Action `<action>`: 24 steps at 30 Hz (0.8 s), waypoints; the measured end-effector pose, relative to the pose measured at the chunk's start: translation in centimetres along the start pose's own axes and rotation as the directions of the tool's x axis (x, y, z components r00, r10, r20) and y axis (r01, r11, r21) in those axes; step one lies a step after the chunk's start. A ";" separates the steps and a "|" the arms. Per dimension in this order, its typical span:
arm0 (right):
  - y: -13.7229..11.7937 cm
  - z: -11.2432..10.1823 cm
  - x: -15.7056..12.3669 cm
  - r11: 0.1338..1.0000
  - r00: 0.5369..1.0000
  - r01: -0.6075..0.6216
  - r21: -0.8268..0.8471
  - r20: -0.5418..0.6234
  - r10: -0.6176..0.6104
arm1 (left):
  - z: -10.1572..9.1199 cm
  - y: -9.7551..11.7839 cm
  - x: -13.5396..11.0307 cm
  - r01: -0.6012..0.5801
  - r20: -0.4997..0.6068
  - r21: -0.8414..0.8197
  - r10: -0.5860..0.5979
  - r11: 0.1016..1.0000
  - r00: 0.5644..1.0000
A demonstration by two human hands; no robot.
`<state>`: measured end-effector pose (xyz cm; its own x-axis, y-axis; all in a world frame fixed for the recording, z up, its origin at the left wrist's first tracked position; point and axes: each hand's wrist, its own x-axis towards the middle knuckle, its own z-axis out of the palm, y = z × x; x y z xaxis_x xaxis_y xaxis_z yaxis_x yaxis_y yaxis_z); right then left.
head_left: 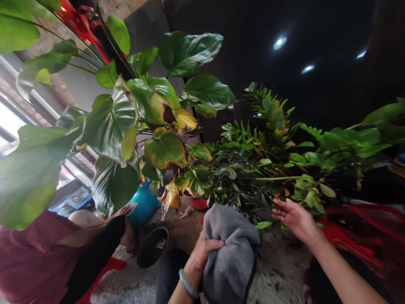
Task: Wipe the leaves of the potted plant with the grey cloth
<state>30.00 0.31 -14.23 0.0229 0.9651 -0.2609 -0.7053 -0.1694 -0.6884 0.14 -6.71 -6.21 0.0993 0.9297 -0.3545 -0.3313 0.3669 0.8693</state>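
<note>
My left hand (201, 255) is closed around a grey cloth (229, 253), which hangs bunched over it low in the middle; a pale blue bangle (187, 284) circles that wrist. My right hand (295, 218) is open, fingers stretched toward the small-leaved green plant (249, 169), its fingertips just under the lower leaves and touching nothing that I can make out. A large-leaved plant (133, 114) with yellowed, brown-edged leaves (167, 150) stands to the left of both hands.
Another person in a dark red top (38, 257) and black sleeve crouches at lower left. A blue pot (144, 204) and a dark round pot (152, 247) sit on the rough ground. Red furniture (354, 236) stands at right, a red pot (198, 203) beneath the leaves.
</note>
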 end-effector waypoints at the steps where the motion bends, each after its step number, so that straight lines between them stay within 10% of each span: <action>1: 0.0 -0.1 0.0 1.000 1.000 0.009 -0.003 0.016 -0.009 | -0.1 1.1 -0.2 -0.046 -0.026 -0.006 0.046 0.999 0.999; 6: 0.1 0.8 -0.1 0.998 1.000 0.011 0.056 -0.023 -0.010 | 0.9 8.7 2.3 -0.392 -0.294 -0.069 0.356 0.918 0.887; 9: 0.1 1.4 -0.3 0.998 0.998 -0.014 0.059 -0.053 0.017 | 1.0 8.5 4.6 -0.420 -0.428 -0.018 0.373 0.907 0.823; 12: 0.0 1.4 -0.5 0.998 0.998 -0.010 0.054 -0.060 0.014 | -0.1 4.1 4.2 -0.247 -0.441 0.011 0.226 0.969 0.869; 16: -0.2 0.9 -0.7 0.999 0.998 -0.001 0.032 -0.062 0.003 | -2.0 -0.1 0.8 0.027 -0.181 -0.017 -0.029 1.000 0.983; 24: 0.3 1.6 -0.2 0.999 0.997 0.035 0.003 -0.063 -0.035 | -0.9 7.6 2.8 -0.367 -0.331 -0.112 0.313 0.924 0.890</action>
<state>28.65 0.39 -13.36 0.0923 0.9558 -0.2791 -0.7058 -0.1349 -0.6955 -2.97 -1.36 -0.89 -0.3258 0.9322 -0.1574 -0.4479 -0.0056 0.8940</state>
